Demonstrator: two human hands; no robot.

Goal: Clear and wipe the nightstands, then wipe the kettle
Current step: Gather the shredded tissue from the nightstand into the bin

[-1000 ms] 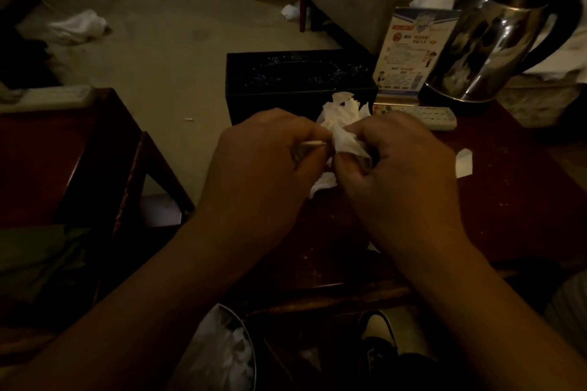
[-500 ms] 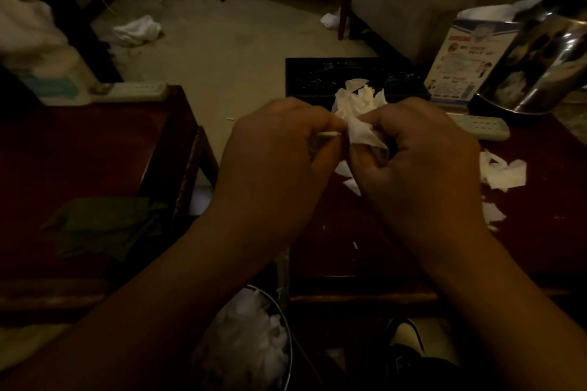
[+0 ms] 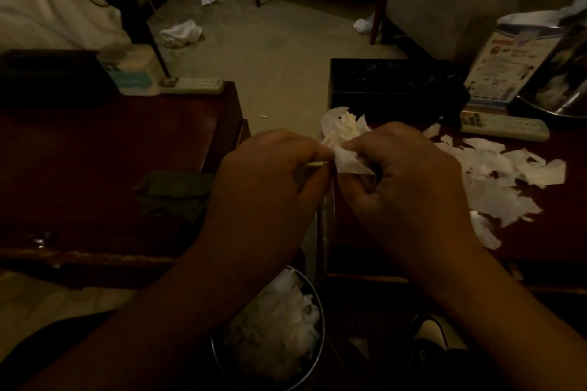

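Observation:
My left hand (image 3: 270,187) and my right hand (image 3: 409,181) meet over the gap between two dark red nightstands, both pinching a crumpled white tissue (image 3: 347,149). The left nightstand (image 3: 95,152) carries a green cloth (image 3: 174,194). Several torn tissue scraps (image 3: 495,178) lie on the right nightstand (image 3: 540,232). The steel kettle (image 3: 559,79) stands at its far right corner, cut off by the frame edge.
A bin (image 3: 279,330) filled with white tissue stands below my hands. A black tissue box (image 3: 394,86), a leaflet stand (image 3: 505,70) and a remote (image 3: 505,128) sit on the right nightstand; another remote (image 3: 193,86) is on the left. White towels (image 3: 181,32) litter the floor.
The view has swung left and pulled back, bringing the left nightstand, the bin and the scattered scraps into sight. My hands keep the same grip on the tissue.

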